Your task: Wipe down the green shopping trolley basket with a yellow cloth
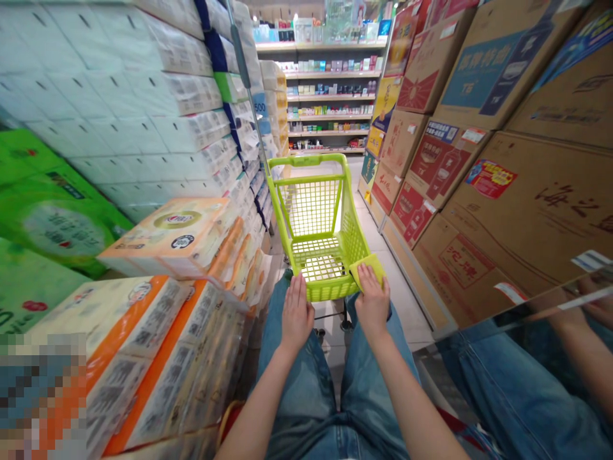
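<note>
A lime-green shopping basket cart stands right in front of my knees, its mesh basket holding nothing that I can see. My right hand grips a yellow cloth, pressed against the near right corner of the cart's rim. Close to the near left corner is my left hand, fingers stretched out flat with nothing in them. Whether its fingertips touch the rim or only my leg, I cannot tell.
Packs of tissue are stacked high on the left. Cardboard boxes form a wall on the right. A narrow tiled aisle leads to shelves of small goods. A reflective panel sits at lower right.
</note>
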A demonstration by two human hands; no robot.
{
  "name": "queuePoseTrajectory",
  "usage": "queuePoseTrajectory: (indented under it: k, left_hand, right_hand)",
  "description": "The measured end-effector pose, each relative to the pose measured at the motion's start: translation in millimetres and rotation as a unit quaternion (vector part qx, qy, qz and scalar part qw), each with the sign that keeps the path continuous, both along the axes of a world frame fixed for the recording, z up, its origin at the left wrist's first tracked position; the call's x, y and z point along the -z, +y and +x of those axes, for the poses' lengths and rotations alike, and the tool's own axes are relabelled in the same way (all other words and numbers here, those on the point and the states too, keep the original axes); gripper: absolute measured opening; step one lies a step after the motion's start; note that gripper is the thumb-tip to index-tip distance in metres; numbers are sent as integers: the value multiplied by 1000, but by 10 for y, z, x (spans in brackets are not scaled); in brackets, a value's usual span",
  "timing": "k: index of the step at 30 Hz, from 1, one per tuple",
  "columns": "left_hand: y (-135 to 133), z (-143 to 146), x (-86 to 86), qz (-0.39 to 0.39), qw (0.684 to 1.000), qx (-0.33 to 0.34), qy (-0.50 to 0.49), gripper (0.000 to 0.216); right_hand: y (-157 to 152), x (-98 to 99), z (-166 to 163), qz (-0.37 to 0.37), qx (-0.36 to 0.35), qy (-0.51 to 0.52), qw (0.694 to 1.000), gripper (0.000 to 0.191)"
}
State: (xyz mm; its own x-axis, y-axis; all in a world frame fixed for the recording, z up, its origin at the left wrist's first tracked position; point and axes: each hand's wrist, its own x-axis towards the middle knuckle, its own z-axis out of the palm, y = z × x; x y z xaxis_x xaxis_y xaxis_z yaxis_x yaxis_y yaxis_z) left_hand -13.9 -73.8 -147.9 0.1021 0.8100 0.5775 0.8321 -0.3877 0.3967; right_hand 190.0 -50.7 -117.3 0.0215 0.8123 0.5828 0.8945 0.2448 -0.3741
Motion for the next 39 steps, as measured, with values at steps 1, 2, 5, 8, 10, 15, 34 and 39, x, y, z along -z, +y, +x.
queuePoseTrajectory:
  k: [1,2,5,8,10,15,34,39]
  left_hand:
    - [2,-3,5,1,1000,0,-2,79]
    - [3,-8,11,1,1000,0,-3,79]
    - [2,-36,21,-1,1000,8,1,74]
    - [-5,-64,22,-9,1000,14,10,69]
    - [-10,-70,18,-10,1000,12,14,70]
    - [-12,-36,-3,-1,1000,5,7,77]
    - [-3,-64,27,2,1000,21,-4,72]
    - [-4,-49,8,-4,1000,9,7,78]
  right_hand:
    - [-34,-17,-132,-4,-10,0,1000,73]
    - [-77,-33,-284,-8,-27,-1,1000,72]
    - [-211,-58,-740,-17,-101,-5,995,66]
    - [-284,-49,-972,-18,-147,-6,989,61]
    - [-289,-40,-929,-16,-168,-16,985,61]
    - [-167,-9,-303,-2,-162,-50,985,68]
    - [-314,14,-895,-2,-163,-17,986,61]
    - [-205,-33,-357,-10,-160,-45,986,66]
